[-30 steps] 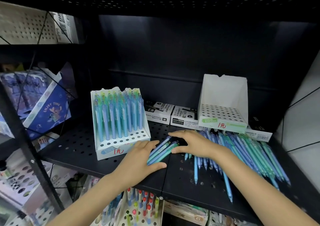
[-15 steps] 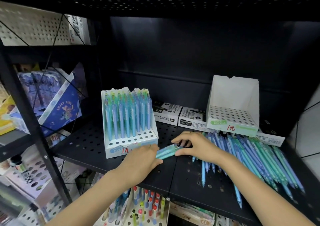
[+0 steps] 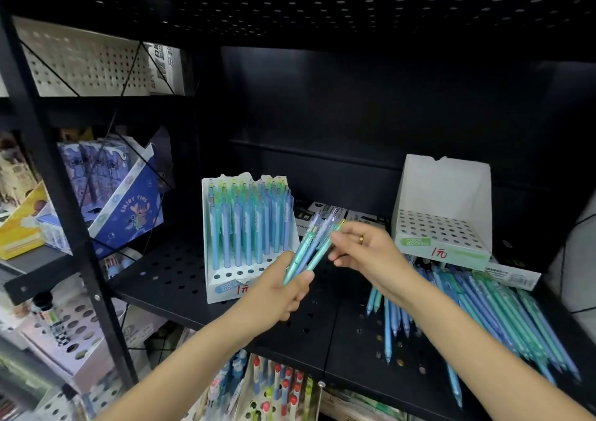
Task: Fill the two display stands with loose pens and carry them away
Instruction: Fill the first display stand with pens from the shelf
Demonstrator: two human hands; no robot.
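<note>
On the black perforated shelf [image 3: 180, 275] a white display stand [image 3: 225, 286] holds several blue and green pens, with a row of free holes at its front. A second white display stand [image 3: 442, 227] at the right has no pens in it. Below it lies a pile of loose pens [image 3: 503, 311]. My left hand [image 3: 274, 295] grips a small bunch of pens [image 3: 309, 249], lifted and slanting up to the right. My right hand [image 3: 367, 253] pinches the upper part of one green pen in that bunch.
Small black and white boxes [image 3: 322, 211] lie at the back between the stands. A blue cartoon box [image 3: 125, 207] leans on the neighbouring left shelf behind a black upright post [image 3: 64, 194]. More pen stands [image 3: 274, 388] sit on the shelf below.
My left hand has lifted the bunch of pens off the shelf and tilted it upward. My right hand rose with it and now pinches one pen near its top.
</note>
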